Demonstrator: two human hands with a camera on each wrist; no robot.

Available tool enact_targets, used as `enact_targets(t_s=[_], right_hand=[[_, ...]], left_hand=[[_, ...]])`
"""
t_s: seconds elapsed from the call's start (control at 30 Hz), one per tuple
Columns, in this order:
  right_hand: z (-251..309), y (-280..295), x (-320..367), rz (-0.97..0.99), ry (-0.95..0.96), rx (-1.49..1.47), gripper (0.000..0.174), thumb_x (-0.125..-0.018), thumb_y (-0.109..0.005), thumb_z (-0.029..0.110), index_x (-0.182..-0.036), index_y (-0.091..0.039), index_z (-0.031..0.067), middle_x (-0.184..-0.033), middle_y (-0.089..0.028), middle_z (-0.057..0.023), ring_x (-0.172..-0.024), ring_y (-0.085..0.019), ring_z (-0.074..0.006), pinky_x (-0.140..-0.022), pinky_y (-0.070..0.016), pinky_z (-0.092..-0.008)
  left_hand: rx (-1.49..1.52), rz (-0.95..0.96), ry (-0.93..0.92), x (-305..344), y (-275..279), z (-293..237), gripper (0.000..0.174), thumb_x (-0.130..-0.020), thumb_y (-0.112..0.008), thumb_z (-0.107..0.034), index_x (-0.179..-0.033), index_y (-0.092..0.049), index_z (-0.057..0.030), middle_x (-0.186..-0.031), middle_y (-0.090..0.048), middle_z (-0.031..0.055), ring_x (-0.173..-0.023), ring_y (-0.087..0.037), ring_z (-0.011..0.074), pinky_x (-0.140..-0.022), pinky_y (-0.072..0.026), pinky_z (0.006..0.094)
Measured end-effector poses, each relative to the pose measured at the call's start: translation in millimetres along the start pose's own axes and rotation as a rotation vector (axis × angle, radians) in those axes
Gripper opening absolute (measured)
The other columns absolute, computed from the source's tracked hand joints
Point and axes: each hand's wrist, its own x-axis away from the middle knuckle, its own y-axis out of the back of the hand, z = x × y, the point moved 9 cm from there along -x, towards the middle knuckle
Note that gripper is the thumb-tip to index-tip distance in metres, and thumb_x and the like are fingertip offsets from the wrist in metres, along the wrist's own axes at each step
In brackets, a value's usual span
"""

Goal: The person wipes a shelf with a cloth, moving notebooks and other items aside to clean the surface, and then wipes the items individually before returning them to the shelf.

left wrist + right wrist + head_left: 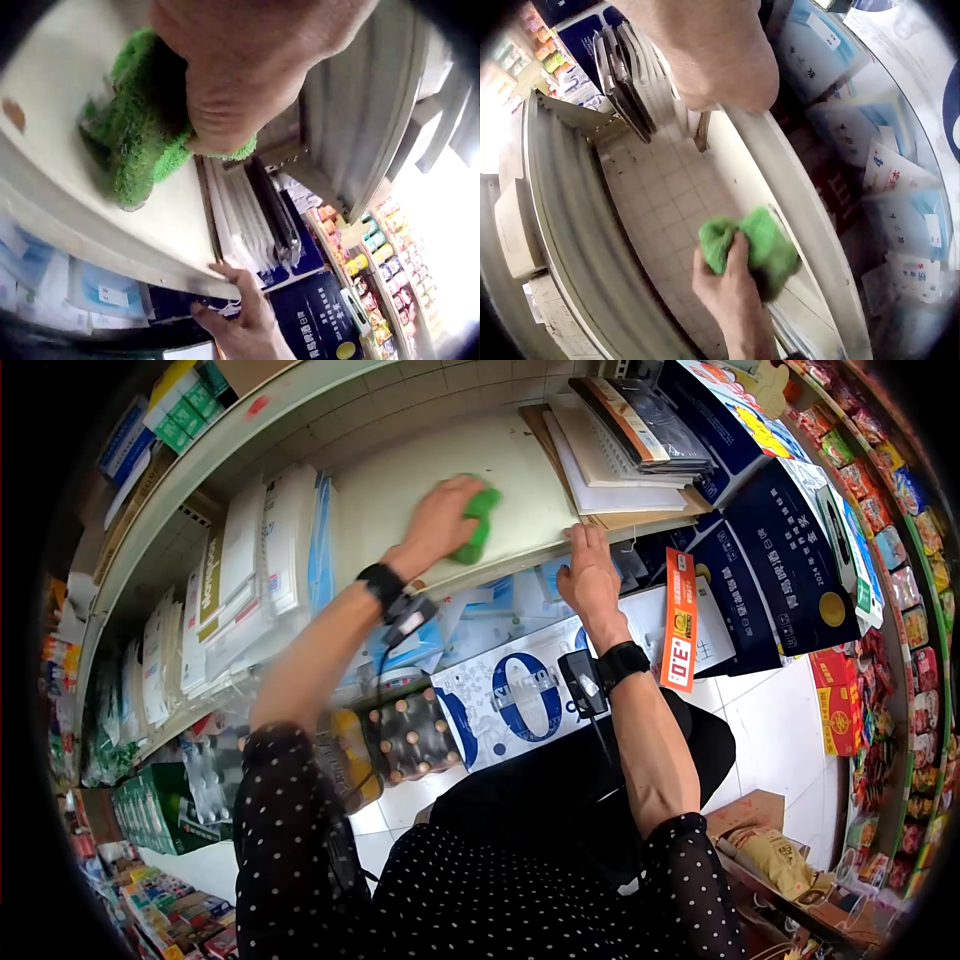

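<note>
My left hand (435, 528) holds a bunched green cloth (478, 532) against the pale shelf board (380, 490). In the left wrist view the cloth (139, 127) has a fuzzy towel-like texture and dark, dirty patches. Part of it is hidden under the fingers. Seen from the right wrist, thumb and fingers pinch the cloth (757, 251) near the shelf's front lip. My right hand (592, 575) rests its fingertips on the front edge of the same shelf, to the right of the cloth, with the thumb apart below the lip (180, 274).
Stacked envelopes and packets (625, 450) occupy the shelf's right end; plastic-wrapped packs (285, 540) stand at its left. Below are blue-white packets (490, 610), a white beer carton (510, 700) and shrink-wrapped bottles (410, 735). Dark blue boxes (780, 560) and an orange tag (679, 620) are at right.
</note>
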Motion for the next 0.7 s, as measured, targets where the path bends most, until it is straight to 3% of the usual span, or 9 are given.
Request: enact_targets(t_s=[0.03, 0.07, 0.17, 0.23, 0.33, 0.43, 0.63, 0.7], right_hand=[[-0.1, -0.6, 0.7, 0.008, -0.006, -0.005, 0.045, -0.066, -0.064, -0.005, -0.109, -0.051, 0.0035, -0.117, -0.051, -0.0172, -0.12, -0.046, -0.0384, -0.095, -0.0465, -0.0437], [0.1, -0.1, 0.4, -0.004, -0.008, -0.005, 0.045, -0.066, -0.063, -0.005, -0.108, -0.051, 0.0034, -0.116, -0.052, -0.0175, -0.12, -0.046, -0.0385, -0.095, -0.0463, -0.0438], [0.5, 2.3, 0.7, -0.01, -0.011, -0.011, 0.044, -0.066, -0.063, -0.005, -0.107, -0.051, 0.0038, -0.113, -0.053, -0.0177, -0.116, -0.048, -0.0387, -0.094, -0.0461, -0.0447], [-0.7, 1.3, 0.9, 0.027, -0.009, -0.001, 0.044, -0.066, -0.063, -0.004, -0.108, -0.051, 0.0039, -0.113, -0.053, -0.0174, -0.115, -0.048, -0.0389, -0.094, -0.0462, -0.0452], [-4.4, -4.0, 0.6, 0.044, -0.021, 0.021, 0.046, -0.068, -0.064, -0.001, -0.111, -0.052, 0.0049, -0.115, -0.052, -0.016, -0.116, -0.048, -0.0375, -0.095, -0.0458, -0.0445], [-9.4, -7.3, 0.3, 0.042, -0.023, 0.035, 0.049, -0.071, -0.065, 0.001, -0.118, -0.052, 0.0072, -0.119, -0.052, -0.0134, -0.121, -0.047, -0.0343, -0.098, -0.0448, -0.0416], [-10.6, -5.7, -0.1, 0.064, -0.049, 0.011, 0.048, -0.072, -0.065, 0.002, -0.118, -0.052, 0.0076, -0.119, -0.052, -0.0126, -0.12, -0.048, -0.0333, -0.096, -0.0452, -0.0415], [-7.8, -2.5, -1.3, 0.04, -0.041, 0.0, 0.045, -0.069, -0.066, 0.0, -0.112, -0.052, 0.004, -0.12, -0.052, -0.0152, -0.121, -0.046, -0.0356, -0.098, -0.0451, -0.0418]], left_hand=[[0.031, -0.004, -0.134, -10.0, -22.7, -16.5, 0.037, -0.075, -0.061, -0.006, -0.112, -0.064, -0.007, -0.114, -0.063, 0.0146, -0.105, -0.06, 0.0345, -0.093, -0.0472, 0.0415], [0.192, 0.198, -0.193, -23.1, -48.4, -36.6, 0.041, -0.072, -0.056, -0.001, -0.111, -0.064, -0.0066, -0.113, -0.064, 0.0157, -0.105, -0.06, 0.0356, -0.094, -0.0467, 0.0434], [0.181, 0.458, -0.206, -32.5, -79.9, -60.1, 0.045, -0.072, -0.053, 0.002, -0.114, -0.066, -0.0071, -0.111, -0.066, 0.0178, -0.105, -0.06, 0.0364, -0.093, -0.0465, 0.0436], [0.156, 0.646, -0.139, -23.8, -68.5, -54.8, 0.047, -0.073, -0.052, 0.003, -0.115, -0.067, -0.0079, -0.11, -0.066, 0.0187, -0.105, -0.061, 0.0363, -0.092, -0.047, 0.0434], [0.1, 0.726, -0.121, 7.0, -41.8, -32.6, 0.039, -0.076, -0.057, 0.0, -0.112, -0.068, -0.0081, -0.103, -0.068, 0.0202, -0.097, -0.064, 0.0362, -0.086, -0.0494, 0.0428], [-0.01, 0.902, -0.015, 35.6, -12.0, -18.0, 0.042, -0.069, -0.055, 0.0, -0.107, -0.07, -0.0073, -0.097, -0.068, 0.022, -0.097, -0.064, 0.0389, -0.084, -0.051, 0.0432], [-0.367, 1.24, -0.062, 68.3, 37.8, -10.8, 0.017, -0.068, -0.062, -0.012, -0.079, -0.067, -0.0001, -0.078, -0.066, 0.0226, -0.075, -0.064, 0.0386, -0.067, -0.0511, 0.0457], [-0.299, 1.122, 0.08, 44.0, 69.8, -21.0, 0.023, -0.063, -0.061, -0.015, -0.078, -0.066, 0.001, -0.074, -0.064, 0.0237, -0.075, -0.064, 0.0391, -0.067, -0.0507, 0.0456]])
